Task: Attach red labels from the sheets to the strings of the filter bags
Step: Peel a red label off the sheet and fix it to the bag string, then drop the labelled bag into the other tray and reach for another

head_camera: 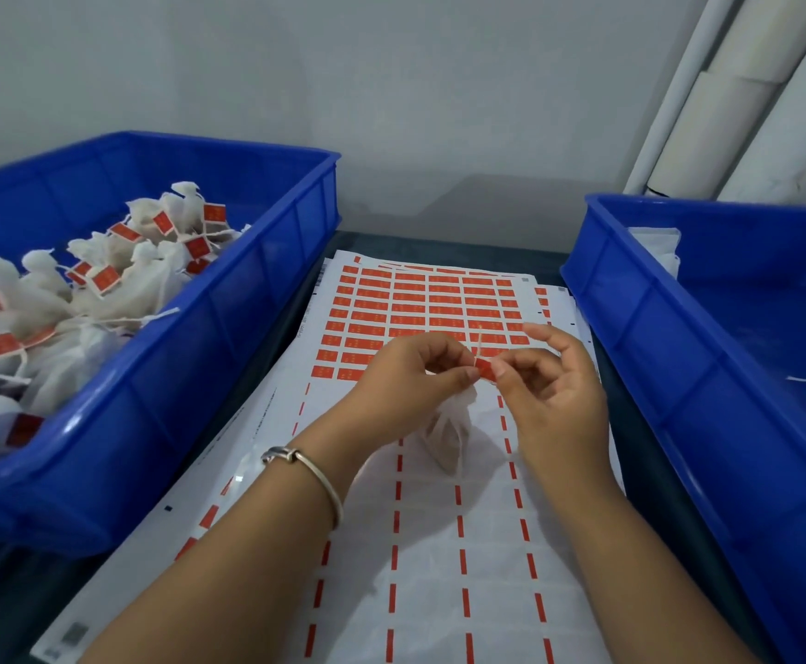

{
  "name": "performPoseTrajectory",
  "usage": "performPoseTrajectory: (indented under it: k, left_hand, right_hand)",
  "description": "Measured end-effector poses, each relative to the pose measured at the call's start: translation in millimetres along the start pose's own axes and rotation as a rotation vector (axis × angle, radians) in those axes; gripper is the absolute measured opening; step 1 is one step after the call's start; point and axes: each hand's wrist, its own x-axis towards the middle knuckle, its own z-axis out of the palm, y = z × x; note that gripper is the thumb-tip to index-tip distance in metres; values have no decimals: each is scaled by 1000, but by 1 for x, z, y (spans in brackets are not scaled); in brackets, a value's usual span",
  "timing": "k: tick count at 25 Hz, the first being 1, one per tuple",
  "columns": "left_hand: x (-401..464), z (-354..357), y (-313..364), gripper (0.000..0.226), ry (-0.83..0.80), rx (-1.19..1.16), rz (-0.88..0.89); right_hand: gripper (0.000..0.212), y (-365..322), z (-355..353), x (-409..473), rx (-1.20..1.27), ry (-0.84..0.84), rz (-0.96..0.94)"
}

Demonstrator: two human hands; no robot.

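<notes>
A small red label [486, 369] is pinched between the fingertips of my left hand [406, 376] and my right hand [549, 381], above the label sheet [420, 309]. A thin white string [479, 341] sticks up from the label. A white filter bag [449, 431] hangs below my fingers and touches the sheet. The far half of the sheet carries rows of red labels; the near half shows only red dashes.
A blue bin [228, 328] at the left holds several labelled filter bags [104, 280]. A second blue bin [679, 357] at the right holds a few white bags at its far corner. White pipes [727, 88] stand at the back right.
</notes>
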Motion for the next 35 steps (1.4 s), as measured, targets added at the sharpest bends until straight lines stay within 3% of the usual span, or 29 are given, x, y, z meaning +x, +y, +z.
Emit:
performPoseTrajectory:
  k: [7, 11, 15, 20, 24, 27, 29, 31, 33, 35]
  left_hand:
    - [-17, -11, 13, 19, 35, 162, -9]
    - [-29, -5, 11, 9, 6, 294, 7]
    - [-35, -19, 18, 6, 53, 335, -30]
    - [-51, -78, 52, 14, 322, 81, -11]
    - [-71, -136, 77, 22, 660, 207, 169]
    - [-86, -194, 81, 13, 868, 286, 208]
    - [-94, -235, 74, 4, 1007, 490, 161]
    - [-100, -271, 57, 13, 1099, 775, 24]
    - [-101, -299, 33, 16, 1039, 970, -190]
    - [-98, -310, 5, 21, 844, 1102, -432]
  right_hand:
    - [31, -4, 5, -10, -20, -119, 23]
    - [20, 3, 8, -14, 12, -207, 88]
    - [27, 7, 10, -15, -34, -285, 99]
    - [45, 13, 14, -12, -140, -412, 127]
    - [51, 16, 16, -10, -198, -449, 141]
    - [52, 15, 16, -9, -178, -451, 148]
    - [50, 15, 17, -9, -183, -452, 141]
    - [50, 15, 18, -9, -179, -448, 144]
    - [50, 16, 18, -8, -170, -437, 161]
    - [49, 17, 18, -8, -172, -430, 177]
